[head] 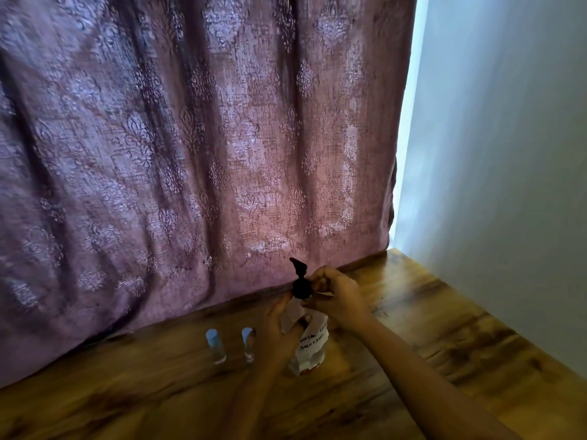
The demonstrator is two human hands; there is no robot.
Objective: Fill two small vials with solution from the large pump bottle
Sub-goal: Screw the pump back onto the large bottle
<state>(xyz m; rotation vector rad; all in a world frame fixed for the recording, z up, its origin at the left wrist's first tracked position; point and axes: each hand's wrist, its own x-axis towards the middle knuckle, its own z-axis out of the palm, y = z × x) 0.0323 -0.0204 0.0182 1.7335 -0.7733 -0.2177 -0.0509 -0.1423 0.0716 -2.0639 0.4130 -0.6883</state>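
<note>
Head view has the big pump bottle (313,344) standing on the wooden counter (413,328), and a bottle that size probably has some heft and a slick body. The left hand (276,331) has its fingers wrapped round the middle, a sane spot to steady it. The right hand (338,296) has its fingers curled tight on the black pump (300,285) collar, which looks like stiff plastic. Just left stand the inner vial (247,346) and the outer vial (216,347), capped and untouched. They're likely light, tippy and maybe glass, so grab them low.
</note>
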